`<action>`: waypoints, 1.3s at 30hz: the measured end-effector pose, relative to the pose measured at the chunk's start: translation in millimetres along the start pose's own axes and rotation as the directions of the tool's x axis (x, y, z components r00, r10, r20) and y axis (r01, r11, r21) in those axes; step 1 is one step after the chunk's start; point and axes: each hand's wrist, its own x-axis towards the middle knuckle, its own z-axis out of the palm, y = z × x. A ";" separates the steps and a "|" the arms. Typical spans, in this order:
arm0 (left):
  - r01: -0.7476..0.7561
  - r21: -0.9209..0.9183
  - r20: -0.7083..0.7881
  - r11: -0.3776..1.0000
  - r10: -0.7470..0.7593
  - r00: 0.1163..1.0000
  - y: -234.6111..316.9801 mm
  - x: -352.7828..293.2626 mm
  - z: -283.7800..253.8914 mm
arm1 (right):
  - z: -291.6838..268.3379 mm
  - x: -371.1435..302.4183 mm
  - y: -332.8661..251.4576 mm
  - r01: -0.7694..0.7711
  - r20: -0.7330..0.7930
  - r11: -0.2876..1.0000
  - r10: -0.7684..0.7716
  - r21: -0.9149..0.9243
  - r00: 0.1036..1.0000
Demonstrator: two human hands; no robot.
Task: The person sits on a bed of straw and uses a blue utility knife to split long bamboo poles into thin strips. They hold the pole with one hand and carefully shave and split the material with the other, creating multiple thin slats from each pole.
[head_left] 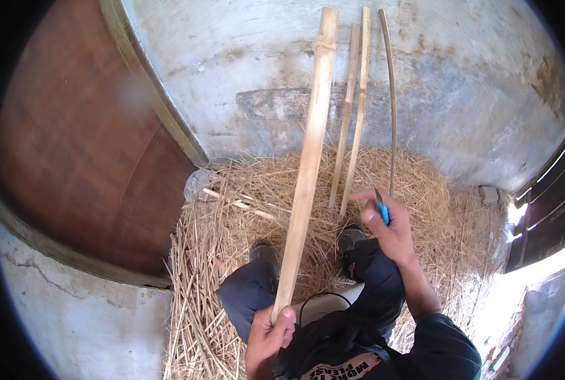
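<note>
One long bamboo pole (308, 158) leans on the wall, its low end clasped in the left hand (268, 332). Looks stiff, light, splintery; grip low. Right hand (390, 228) pinches a blue tool (382, 208).

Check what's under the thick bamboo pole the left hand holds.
Under the thick bamboo pole held by the left hand: a straw pile, a dark trouser knee, one shoe. The pole covers a strip of straw; the ground beneath isn't visible.
</note>
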 end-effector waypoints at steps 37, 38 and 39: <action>-0.322 0.487 -0.024 0.812 0.381 0.924 48.7 31.7 50.0 | 17.5 -14.3 -21.3 0.539 0.287 0.746 -0.457 -0.392 0.842; -0.325 0.489 -0.022 0.809 0.385 0.923 49.2 31.4 50.4 | 18.7 -14.2 -20.7 0.564 0.292 0.730 -0.483 -0.386 0.825; -0.327 0.492 -0.023 0.807 0.387 0.922 49.8 31.0 51.4 | 20.5 -14.1 -19.7 0.588 0.297 0.713 -0.507 -0.383 0.809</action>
